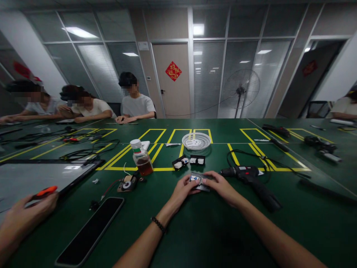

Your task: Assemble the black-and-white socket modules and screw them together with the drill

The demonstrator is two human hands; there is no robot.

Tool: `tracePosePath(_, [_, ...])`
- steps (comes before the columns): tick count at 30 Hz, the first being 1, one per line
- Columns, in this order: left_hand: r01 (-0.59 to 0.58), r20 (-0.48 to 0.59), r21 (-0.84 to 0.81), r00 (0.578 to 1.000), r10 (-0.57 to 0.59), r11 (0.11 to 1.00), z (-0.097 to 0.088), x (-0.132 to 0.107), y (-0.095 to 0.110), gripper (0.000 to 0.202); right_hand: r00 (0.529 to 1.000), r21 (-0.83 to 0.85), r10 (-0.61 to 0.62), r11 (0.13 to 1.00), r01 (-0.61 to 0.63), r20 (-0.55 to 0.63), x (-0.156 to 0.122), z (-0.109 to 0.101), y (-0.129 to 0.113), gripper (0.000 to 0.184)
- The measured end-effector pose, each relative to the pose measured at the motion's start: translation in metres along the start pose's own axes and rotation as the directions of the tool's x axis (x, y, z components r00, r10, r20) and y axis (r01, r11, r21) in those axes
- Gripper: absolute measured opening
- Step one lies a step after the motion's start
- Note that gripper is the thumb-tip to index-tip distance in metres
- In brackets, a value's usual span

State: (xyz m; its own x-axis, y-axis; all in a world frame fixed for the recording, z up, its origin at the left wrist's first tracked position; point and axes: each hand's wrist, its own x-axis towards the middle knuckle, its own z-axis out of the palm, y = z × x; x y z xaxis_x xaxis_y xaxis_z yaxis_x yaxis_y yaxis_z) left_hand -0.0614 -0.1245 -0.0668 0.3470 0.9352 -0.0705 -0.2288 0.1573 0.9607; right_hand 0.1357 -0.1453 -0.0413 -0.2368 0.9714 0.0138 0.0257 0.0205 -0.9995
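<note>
My left hand (182,188) and my right hand (220,186) meet over a small dark flat part (198,180) with white and blue bits, lying on the green table (212,230). Both hands have their fingers pinched on its edges, left on the left side, right on the right side. Just beyond it lie two small black blocks with white labels (180,162) (197,160). A white round fan grille (196,141) sits farther back.
A black electric screwdriver (251,180) with its cable lies right of my hands. A bottle of brown liquid (141,157), a small device with wires (127,184), a long black slab (92,230) and a dark tablet (41,176) lie to the left. A co-worker's hand (26,214) holds an orange-handled tool (46,191). Other people sit at the far left.
</note>
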Motion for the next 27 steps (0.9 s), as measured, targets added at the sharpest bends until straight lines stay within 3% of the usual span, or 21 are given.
tracePosePath(4, [-0.009, 0.012, 0.0, 1.0, 0.009, 1.0, 0.003, -0.001, 0.0, 0.04, 0.998, -0.019, -0.063, 0.998, 0.063, -0.007, -0.001, 0.002, 0.002, 0.041])
tracePosePath(8, [0.026, 0.089, -0.012, 0.996, -0.025, 1.0, 0.003, -0.004, 0.005, 0.04, 0.992, -0.109, -0.127, 0.986, 0.125, -0.009, 0.0, -0.001, 0.004, 0.04])
tracePosePath(13, [0.066, 0.173, 0.095, 0.981, -0.082, 0.993, -0.002, -0.01, 0.016, 0.046, 0.988, -0.193, -0.118, 0.972, 0.135, 0.095, -0.002, -0.01, -0.001, 0.038])
tracePosePath(16, [0.091, 0.23, 0.155, 0.965, -0.125, 0.984, -0.001, -0.016, 0.023, 0.05, 0.977, -0.168, -0.111, 0.975, 0.142, 0.182, -0.006, -0.014, -0.009, 0.038])
tracePosePath(22, [0.157, 0.412, 0.212, 0.881, -0.234, 0.965, 0.01, -0.028, 0.034, 0.044, 0.94, -0.078, -0.12, 0.985, 0.152, 0.319, -0.013, -0.018, -0.022, 0.042])
tracePosePath(27, [0.128, 0.419, 0.264, 0.877, -0.233, 0.956, 0.01, -0.031, 0.038, 0.039, 0.925, -0.019, -0.081, 0.995, 0.094, 0.37, -0.014, -0.02, -0.022, 0.05])
